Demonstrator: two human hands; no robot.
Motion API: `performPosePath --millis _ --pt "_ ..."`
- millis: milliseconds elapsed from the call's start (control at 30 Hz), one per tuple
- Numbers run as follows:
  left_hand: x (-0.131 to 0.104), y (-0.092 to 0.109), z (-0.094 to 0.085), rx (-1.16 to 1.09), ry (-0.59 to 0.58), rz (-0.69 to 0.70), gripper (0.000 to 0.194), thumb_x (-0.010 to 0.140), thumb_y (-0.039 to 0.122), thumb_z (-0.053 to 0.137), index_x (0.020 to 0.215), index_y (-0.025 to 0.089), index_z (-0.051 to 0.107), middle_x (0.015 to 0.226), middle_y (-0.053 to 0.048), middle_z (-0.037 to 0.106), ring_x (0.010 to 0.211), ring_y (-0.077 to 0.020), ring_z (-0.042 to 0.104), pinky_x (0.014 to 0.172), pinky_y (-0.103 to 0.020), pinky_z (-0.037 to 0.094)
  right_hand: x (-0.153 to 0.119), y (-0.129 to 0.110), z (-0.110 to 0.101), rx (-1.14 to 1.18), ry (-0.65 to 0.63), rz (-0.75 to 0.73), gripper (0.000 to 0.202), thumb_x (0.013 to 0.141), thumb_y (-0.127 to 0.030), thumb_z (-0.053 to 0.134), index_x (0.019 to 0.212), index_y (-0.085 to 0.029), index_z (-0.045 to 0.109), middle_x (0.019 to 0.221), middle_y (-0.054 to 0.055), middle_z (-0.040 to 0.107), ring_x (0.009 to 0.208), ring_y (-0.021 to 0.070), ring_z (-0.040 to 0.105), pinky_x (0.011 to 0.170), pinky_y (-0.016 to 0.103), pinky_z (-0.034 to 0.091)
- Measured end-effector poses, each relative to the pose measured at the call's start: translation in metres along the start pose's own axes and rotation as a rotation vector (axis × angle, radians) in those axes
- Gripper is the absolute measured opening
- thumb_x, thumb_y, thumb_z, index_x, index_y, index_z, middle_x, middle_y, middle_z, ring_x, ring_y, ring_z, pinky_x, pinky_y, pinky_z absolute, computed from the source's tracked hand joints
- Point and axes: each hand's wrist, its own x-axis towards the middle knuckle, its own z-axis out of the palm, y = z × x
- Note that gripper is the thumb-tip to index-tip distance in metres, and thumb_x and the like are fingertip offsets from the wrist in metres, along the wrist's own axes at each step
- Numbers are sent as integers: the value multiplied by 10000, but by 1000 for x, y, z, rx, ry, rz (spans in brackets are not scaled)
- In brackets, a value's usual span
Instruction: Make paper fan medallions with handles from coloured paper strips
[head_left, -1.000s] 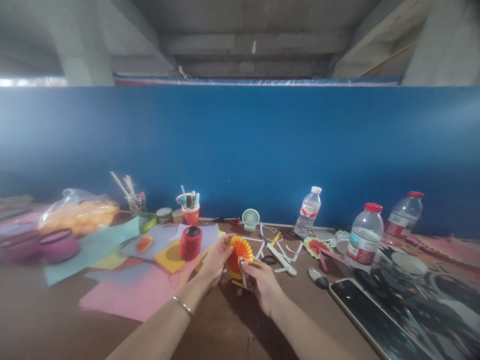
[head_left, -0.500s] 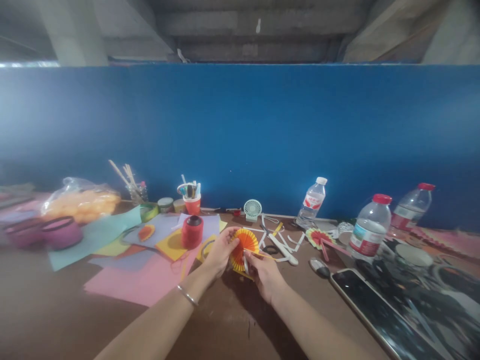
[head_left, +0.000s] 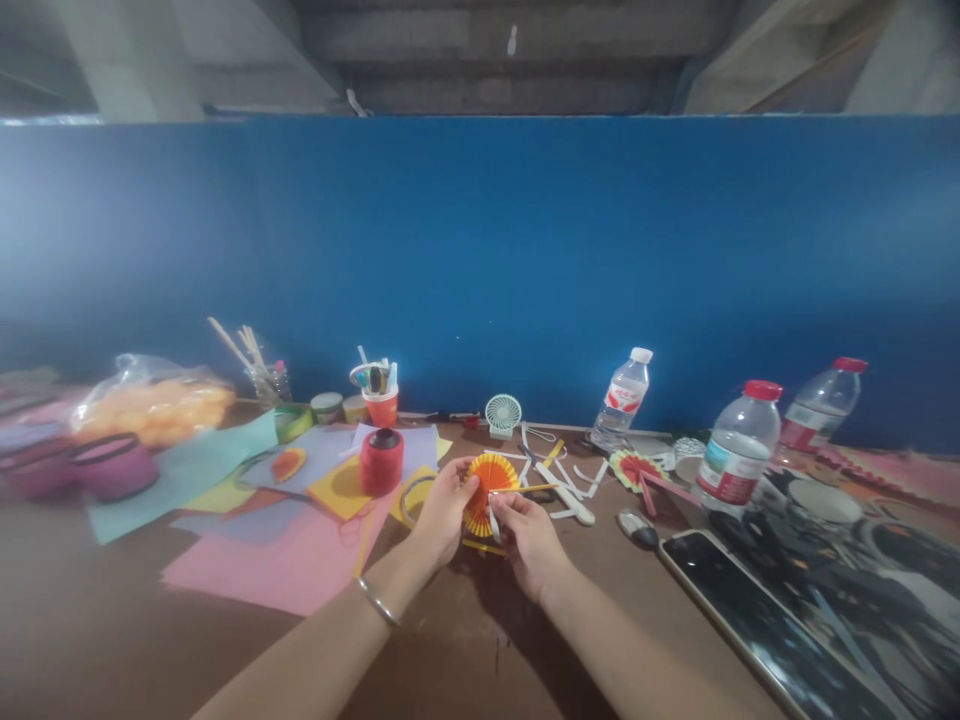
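Note:
A round pleated paper rosette (head_left: 491, 482), orange in the middle with a yellow rim, is held upright above the table. My left hand (head_left: 446, 508) pinches its left edge between thumb and fingers. At its right side is my right hand (head_left: 527, 540), closed on a thin yellow strip (head_left: 540, 488) that points right, its fingertips close to the rosette's centre. A small white piece (head_left: 493, 524) hangs by the right fingertips. Beneath the rosette, another yellow strip (head_left: 484, 547) shows near the tabletop.
Coloured paper sheets (head_left: 262, 560) and a red thread spool (head_left: 381, 462) lie left. White strips (head_left: 574, 490) and a small fan (head_left: 502, 415) are behind my hands. Bottles (head_left: 741, 445), a phone (head_left: 750, 620) and a red-yellow rosette (head_left: 637, 470) stand or lie right.
The rosette now faces the camera more fully. The yellow strip at my right hand has swung up to nearly level. The whole view has shifted slightly.

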Motion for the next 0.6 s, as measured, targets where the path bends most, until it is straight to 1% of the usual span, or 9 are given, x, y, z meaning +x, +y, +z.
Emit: performPosePath --millis 167,300,433,600 --pt "0 -2 -1 2 8 5 261 681 212 645 924 167 561 920 -58 610 894 -192 568 809 -315 425 0 2 -1 14 -6 18 282 511 -339 763 537 -141 563 445 -45 487 380 47 326 408 199 226" --pt "0 -4 -1 14 -3 17 256 691 218 636 930 170 558 894 -52 613 863 -187 575 800 -321 430 0 2 -2 19 5 22 269 512 -323 765 546 -141 570 460 -38 508 395 57 369 412 198 255" --pt "0 -3 -1 41 -3 27 245 696 214 628 925 170 556 882 -51 609 835 -183 576 792 -328 430 -1 1 -1 18 11 24 255 527 -313 756 546 -139 571 462 -38 505 397 52 368 413 192 251" --pt "2 -3 -2 92 28 51 242 684 193 631 917 177 563 907 -51 601 885 -183 553 827 -317 405 -2 1 -1 13 18 19 240 534 -301 752 559 -142 574 458 -46 497 387 52 357 408 195 232"
